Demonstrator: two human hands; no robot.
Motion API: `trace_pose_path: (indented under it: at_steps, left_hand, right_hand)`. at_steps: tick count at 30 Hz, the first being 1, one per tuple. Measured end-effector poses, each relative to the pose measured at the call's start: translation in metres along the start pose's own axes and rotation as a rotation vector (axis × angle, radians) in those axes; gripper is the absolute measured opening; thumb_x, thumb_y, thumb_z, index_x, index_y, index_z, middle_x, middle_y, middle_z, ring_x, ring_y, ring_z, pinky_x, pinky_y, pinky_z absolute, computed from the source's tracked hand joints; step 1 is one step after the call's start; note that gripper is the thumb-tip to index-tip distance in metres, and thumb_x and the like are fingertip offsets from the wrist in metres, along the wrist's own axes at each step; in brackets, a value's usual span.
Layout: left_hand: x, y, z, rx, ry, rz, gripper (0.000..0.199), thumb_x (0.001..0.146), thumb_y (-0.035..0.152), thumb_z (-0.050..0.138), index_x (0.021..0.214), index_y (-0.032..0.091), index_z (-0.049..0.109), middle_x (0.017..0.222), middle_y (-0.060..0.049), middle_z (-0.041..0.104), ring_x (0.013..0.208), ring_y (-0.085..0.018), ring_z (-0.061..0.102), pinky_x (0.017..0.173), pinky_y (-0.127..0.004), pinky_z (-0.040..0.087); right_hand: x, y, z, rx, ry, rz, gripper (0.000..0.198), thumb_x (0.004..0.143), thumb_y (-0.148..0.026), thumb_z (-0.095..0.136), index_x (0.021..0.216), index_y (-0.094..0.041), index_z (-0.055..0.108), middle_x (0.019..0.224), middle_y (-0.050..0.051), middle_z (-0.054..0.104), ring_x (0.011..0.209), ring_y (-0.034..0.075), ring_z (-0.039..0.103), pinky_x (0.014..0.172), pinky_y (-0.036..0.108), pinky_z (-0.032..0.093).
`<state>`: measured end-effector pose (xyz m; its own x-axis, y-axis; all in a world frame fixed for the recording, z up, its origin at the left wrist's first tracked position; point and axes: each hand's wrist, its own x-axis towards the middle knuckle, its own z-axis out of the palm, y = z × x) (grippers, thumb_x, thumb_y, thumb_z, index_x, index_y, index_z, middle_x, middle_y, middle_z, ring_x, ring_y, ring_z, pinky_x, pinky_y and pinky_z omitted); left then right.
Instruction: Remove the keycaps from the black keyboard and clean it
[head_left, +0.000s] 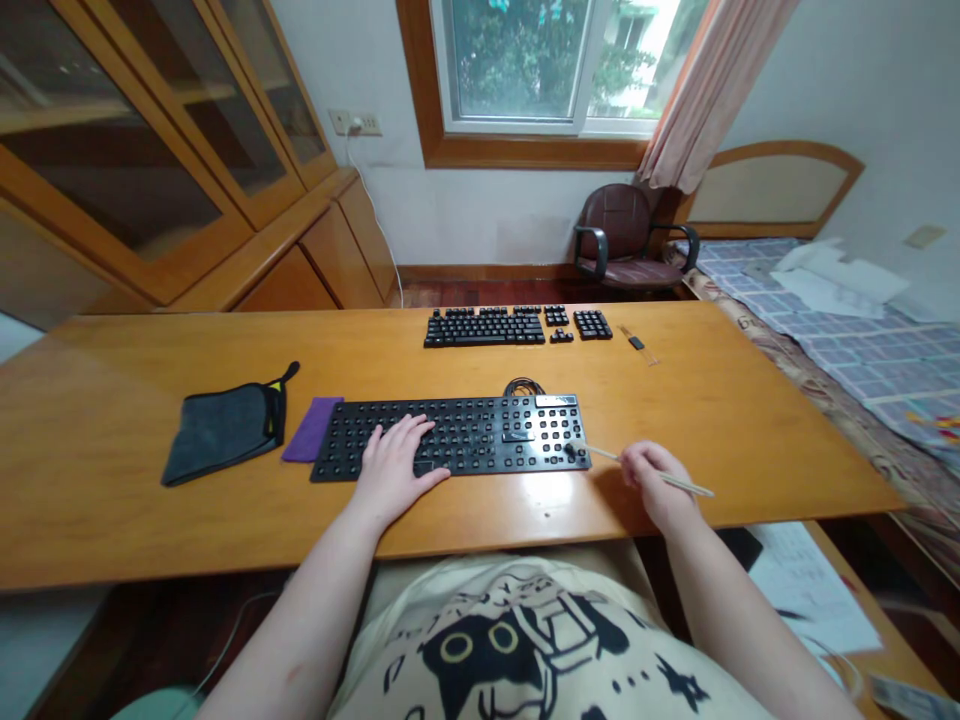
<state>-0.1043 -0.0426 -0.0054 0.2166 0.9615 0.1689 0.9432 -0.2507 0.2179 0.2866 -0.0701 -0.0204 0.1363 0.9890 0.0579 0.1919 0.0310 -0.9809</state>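
Observation:
A black keyboard base (480,440) with its keycaps off lies across the desk in front of me. My left hand (396,468) rests flat on its left half, fingers spread. In my right hand (654,478), closed near the desk's front, is a thin brush (609,455) with a pale handle. Its dark bristle end touches the keyboard base's right end, among the number pad switches. Behind the base sits a coiled black cable (524,387). Farther back, loose black keycaps (484,328) are laid out in keyboard order, with the number pad keycaps (592,325) set apart at the right.
A purple cloth (313,430) touches the base's left end, beside a grey glove-like cloth item (225,430). A small dark tool with thin wires (637,343) lies right of the keycaps. The wooden desk (750,430) ends near my body; a chair (619,235) stands beyond.

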Motion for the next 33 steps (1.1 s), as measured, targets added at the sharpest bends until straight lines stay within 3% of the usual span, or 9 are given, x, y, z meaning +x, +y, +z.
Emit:
trace_pose_path:
  at_steps: [3,5,8,13,18,20,25,27,33]
  left_hand:
    - [0.000,0.000,0.000,0.007,-0.004,-0.004,0.064,0.071,0.054,0.059,0.126,0.024,0.045,0.137,-0.009,0.046,0.129,-0.029,0.037,0.109,-0.052,0.016]
    - [0.000,0.001,0.000,0.008,-0.009,-0.006,0.064,0.071,0.054,0.059,0.126,0.025,0.045,0.137,-0.009,0.046,0.128,-0.029,0.037,0.109,-0.052,0.016]
    - [0.001,0.002,-0.001,0.010,-0.009,-0.002,0.063,0.071,0.054,0.059,0.126,0.025,0.044,0.137,-0.008,0.046,0.129,-0.029,0.037,0.110,-0.051,0.015]
    - [0.000,0.002,-0.001,0.010,-0.011,0.006,0.064,0.072,0.055,0.059,0.126,0.025,0.044,0.138,-0.008,0.045,0.129,-0.029,0.037,0.109,-0.052,0.016]
    - [0.000,0.001,0.000,0.020,-0.006,0.010,0.063,0.072,0.054,0.059,0.127,0.024,0.043,0.138,-0.008,0.045,0.129,-0.028,0.036,0.109,-0.051,0.016]
    - [0.000,0.001,0.000,0.021,-0.004,0.012,0.064,0.072,0.054,0.058,0.127,0.024,0.043,0.138,-0.008,0.045,0.129,-0.028,0.036,0.109,-0.051,0.016]
    - [-0.001,0.002,0.000,0.014,-0.002,0.005,0.065,0.072,0.055,0.058,0.127,0.024,0.043,0.138,-0.008,0.045,0.129,-0.028,0.036,0.109,-0.051,0.016]
    - [-0.001,0.002,-0.001,0.011,-0.003,0.001,0.064,0.073,0.055,0.058,0.127,0.024,0.043,0.138,-0.008,0.045,0.129,-0.028,0.036,0.109,-0.051,0.016]
    - [-0.001,0.004,-0.001,0.009,-0.005,0.001,0.064,0.072,0.054,0.059,0.127,0.024,0.043,0.138,-0.009,0.045,0.129,-0.028,0.036,0.110,-0.051,0.015]
  right_hand:
    - [-0.011,-0.010,0.021,0.112,-0.288,0.081,0.024,0.078,-0.041,0.061,0.076,-0.017,0.060,0.057,0.000,0.058,0.050,0.011,0.051,0.047,0.023,0.041]
    - [-0.015,-0.017,0.032,0.138,-0.370,0.102,0.026,0.080,-0.041,0.059,0.084,-0.016,0.062,0.068,0.004,0.065,0.053,0.012,0.055,0.050,0.024,0.044]
    - [-0.015,-0.021,0.038,0.100,-0.348,0.083,0.025,0.082,-0.040,0.056,0.086,-0.016,0.064,0.074,0.006,0.068,0.054,0.012,0.056,0.049,0.024,0.045]
    - [-0.009,-0.020,0.032,0.024,-0.043,-0.019,0.028,0.084,-0.040,0.054,0.072,-0.017,0.064,0.060,0.003,0.064,0.050,0.013,0.055,0.046,0.023,0.045]
    - [-0.009,-0.031,0.036,-0.123,-0.353,-0.114,0.024,0.084,-0.037,0.055,0.085,-0.019,0.069,0.076,0.006,0.070,0.066,0.016,0.064,0.062,0.027,0.052]
    - [-0.006,-0.030,0.034,-0.135,-0.288,-0.078,0.025,0.085,-0.039,0.054,0.083,-0.018,0.069,0.074,0.006,0.070,0.064,0.016,0.064,0.060,0.027,0.052]
    - [0.009,-0.019,0.005,-0.072,0.069,-0.033,0.028,0.080,-0.042,0.059,0.074,-0.016,0.067,0.066,0.006,0.068,0.060,0.018,0.063,0.058,0.028,0.052]
    - [0.012,-0.019,-0.004,-0.079,0.111,-0.045,0.028,0.080,-0.042,0.060,0.075,-0.015,0.067,0.066,0.006,0.068,0.061,0.018,0.064,0.058,0.028,0.053]
    - [-0.005,-0.031,0.021,-0.085,-0.292,-0.085,0.024,0.082,-0.035,0.059,0.098,-0.019,0.067,0.088,0.008,0.071,0.080,0.020,0.067,0.075,0.035,0.055]
